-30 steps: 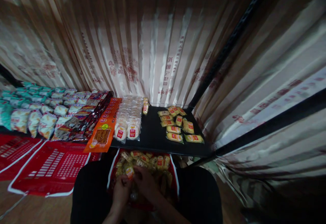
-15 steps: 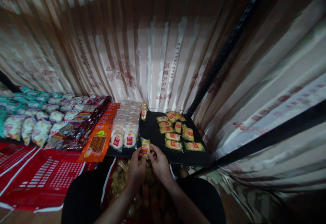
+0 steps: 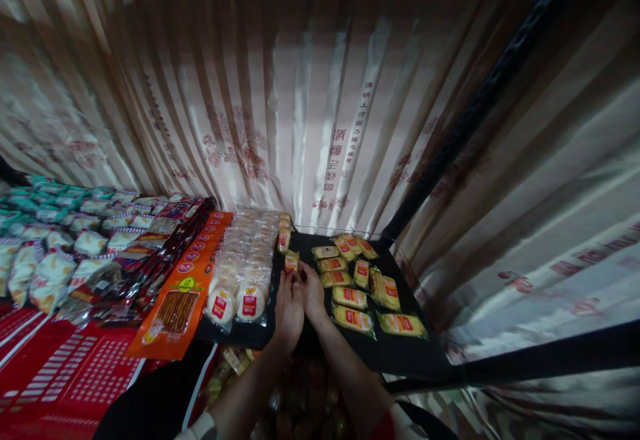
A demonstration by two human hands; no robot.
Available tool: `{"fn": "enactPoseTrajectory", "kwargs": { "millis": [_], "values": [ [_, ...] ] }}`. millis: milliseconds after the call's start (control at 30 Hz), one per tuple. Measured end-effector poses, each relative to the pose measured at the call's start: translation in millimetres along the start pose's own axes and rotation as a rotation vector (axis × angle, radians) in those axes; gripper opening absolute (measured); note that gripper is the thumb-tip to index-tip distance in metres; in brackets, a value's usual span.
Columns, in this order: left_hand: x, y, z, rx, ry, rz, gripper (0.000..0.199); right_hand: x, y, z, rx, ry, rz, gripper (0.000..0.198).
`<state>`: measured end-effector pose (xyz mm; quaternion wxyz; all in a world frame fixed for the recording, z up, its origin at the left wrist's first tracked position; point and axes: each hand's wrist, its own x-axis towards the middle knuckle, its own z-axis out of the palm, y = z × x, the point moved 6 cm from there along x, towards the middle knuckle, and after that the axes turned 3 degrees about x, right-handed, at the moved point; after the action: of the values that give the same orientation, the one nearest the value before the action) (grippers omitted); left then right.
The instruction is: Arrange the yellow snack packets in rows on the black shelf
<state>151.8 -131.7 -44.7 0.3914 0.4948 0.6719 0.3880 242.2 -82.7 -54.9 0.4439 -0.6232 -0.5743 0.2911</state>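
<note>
Both my hands are stretched forward over the black shelf. Between their fingertips is a small yellow wrapped snack pack with a red label. My left hand is at its near left side, fingers together. My right hand holds the pack's right side with bent fingers. Just beyond it, a short row of matching yellow packs stands along the shelf's back left. Several more lie loosely on the right, among them a pack near the front edge.
Left of my hands are clear-wrapped white round crackers, an orange pretzel-stick bag, dark shiny packets and white snack bags. A red basket is at lower left. Yellow packs fill a container below. A curtain hangs behind.
My hands have moved forward from the shelf's front edge, carrying the yellow pack toward the row at the back. The view has tilted and shifted slightly.
</note>
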Motion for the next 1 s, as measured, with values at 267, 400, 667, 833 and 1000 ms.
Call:
{"fn": "enactPoseTrajectory", "kwargs": {
  "millis": [267, 400, 667, 833, 1000],
  "values": [
    [35, -7, 8, -0.107, 0.05, 0.009, 0.046, 36, 4, 17, 0.046, 0.012, -0.081, 0.038],
    [44, -4, 9, -0.161, 0.055, 0.041, 0.048, 48, 0, 25, 0.035, -0.017, -0.118, 0.037],
    [51, 1, 5, -0.146, 0.041, 0.01, 0.049, 61, 7, 36, -0.023, -0.027, -0.151, 0.046],
    [54, -5, 5, -0.155, 0.08, 0.0, 0.049, 62, 4, 40, -0.043, -0.036, -0.201, 0.046],
    [53, -5, 5, -0.141, 0.092, 0.058, 0.049, 64, 4, 42, -0.059, -0.067, -0.221, 0.044]
  ]
}}
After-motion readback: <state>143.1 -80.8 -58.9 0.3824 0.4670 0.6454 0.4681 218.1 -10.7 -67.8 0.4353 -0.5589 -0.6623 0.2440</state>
